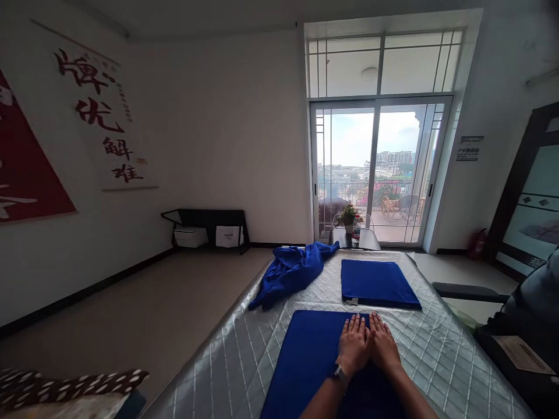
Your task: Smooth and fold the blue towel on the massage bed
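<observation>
Both palms lie flat on a folded blue cloth (pixel 301 361) at the near side of the silver quilted table cover (pixel 222 361). My left hand (pixel 354 344), with a watch at its wrist, rests on the cloth with fingers stretched forward. Beside it, thumbs touching or nearly so, my right hand (pixel 385 344) presses near the cloth's right edge. Just beyond is a second flat, folded blue cloth (pixel 378 282) with a small white tag. A crumpled blue cloth (pixel 292 270) is heaped at the far left of the cover.
A small table with a potted plant (pixel 348 216) and a water bottle (pixel 356 230) stands past the far edge, before the glass sliding door (pixel 375 169). On the right are a dark chair armrest (pixel 469 292) and a black bag. A spotted cushion (pixel 65 390) sits lower left.
</observation>
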The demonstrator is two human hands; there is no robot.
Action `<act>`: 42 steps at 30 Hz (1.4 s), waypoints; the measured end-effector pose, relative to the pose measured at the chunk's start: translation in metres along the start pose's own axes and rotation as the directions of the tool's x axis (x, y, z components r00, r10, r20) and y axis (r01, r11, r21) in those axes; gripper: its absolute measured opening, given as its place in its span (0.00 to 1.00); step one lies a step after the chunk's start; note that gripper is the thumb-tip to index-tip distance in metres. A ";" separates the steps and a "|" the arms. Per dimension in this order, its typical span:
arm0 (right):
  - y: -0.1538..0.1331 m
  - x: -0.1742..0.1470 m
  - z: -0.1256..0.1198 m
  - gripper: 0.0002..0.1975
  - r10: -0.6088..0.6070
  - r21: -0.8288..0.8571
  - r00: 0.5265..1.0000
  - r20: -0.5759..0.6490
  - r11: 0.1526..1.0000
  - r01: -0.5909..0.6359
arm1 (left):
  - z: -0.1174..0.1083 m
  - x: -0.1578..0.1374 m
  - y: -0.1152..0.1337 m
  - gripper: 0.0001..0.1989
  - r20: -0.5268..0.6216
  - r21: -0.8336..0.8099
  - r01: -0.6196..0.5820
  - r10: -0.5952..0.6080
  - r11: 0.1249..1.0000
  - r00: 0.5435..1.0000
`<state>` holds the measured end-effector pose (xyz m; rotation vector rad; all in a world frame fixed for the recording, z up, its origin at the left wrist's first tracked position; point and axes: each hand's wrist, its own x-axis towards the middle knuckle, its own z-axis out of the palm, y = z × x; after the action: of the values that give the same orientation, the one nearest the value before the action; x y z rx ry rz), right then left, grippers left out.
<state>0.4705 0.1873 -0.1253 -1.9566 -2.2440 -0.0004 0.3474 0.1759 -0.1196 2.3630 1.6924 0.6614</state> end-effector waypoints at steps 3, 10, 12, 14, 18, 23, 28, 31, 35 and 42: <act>-0.002 0.001 -0.002 0.32 0.025 0.019 1.000 -0.001 1.000 -0.025 | -0.012 -0.010 -0.028 0.33 -0.025 0.050 0.054 -0.053 0.997 0.998; -0.004 0.003 -0.006 0.33 0.046 0.018 0.998 0.048 0.999 -0.047 | -0.069 -0.050 -0.132 0.38 -0.105 0.181 0.272 -0.256 0.945 0.961; -0.004 0.003 -0.007 0.33 0.048 0.016 0.997 0.053 0.999 -0.049 | -0.077 -0.059 -0.151 0.37 -0.147 0.228 0.323 -0.295 0.919 0.944; -0.006 0.001 -0.009 0.33 0.053 0.013 0.997 0.051 0.998 -0.053 | -0.080 -0.065 -0.160 0.37 -0.175 0.260 0.352 -0.315 0.899 0.933; -0.013 -0.002 -0.019 0.33 0.061 0.000 0.997 0.047 0.998 -0.061 | -0.080 -0.067 -0.159 0.39 -0.177 0.263 0.348 -0.310 0.900 0.934; -0.022 -0.013 -0.021 0.33 0.024 0.013 1.000 0.019 1.000 -0.024 | -0.079 -0.067 -0.161 0.39 -0.190 0.266 0.340 -0.296 0.902 0.936; -0.022 -0.024 -0.009 0.35 0.079 0.038 0.996 0.051 0.996 -0.081 | -0.075 -0.066 -0.165 0.38 -0.219 0.270 0.332 -0.278 0.904 0.935; -0.021 -0.027 -0.006 0.35 0.083 0.042 0.995 0.057 0.995 -0.086 | -0.073 -0.067 -0.165 0.38 -0.218 0.282 0.328 -0.273 0.901 0.937; -0.020 -0.030 -0.009 0.35 0.076 0.074 0.996 0.050 0.994 -0.080 | -0.078 -0.065 -0.165 0.37 -0.181 0.294 0.319 -0.276 0.901 0.944; -0.021 -0.034 -0.017 0.34 0.065 0.119 0.997 0.034 0.991 -0.069 | -0.077 -0.038 -0.102 0.39 -0.109 0.251 0.289 -0.269 0.924 0.957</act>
<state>0.4565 0.1490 -0.1105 -1.9797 -2.1417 0.1692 0.2160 0.1665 -0.0993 2.2107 2.2199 0.5023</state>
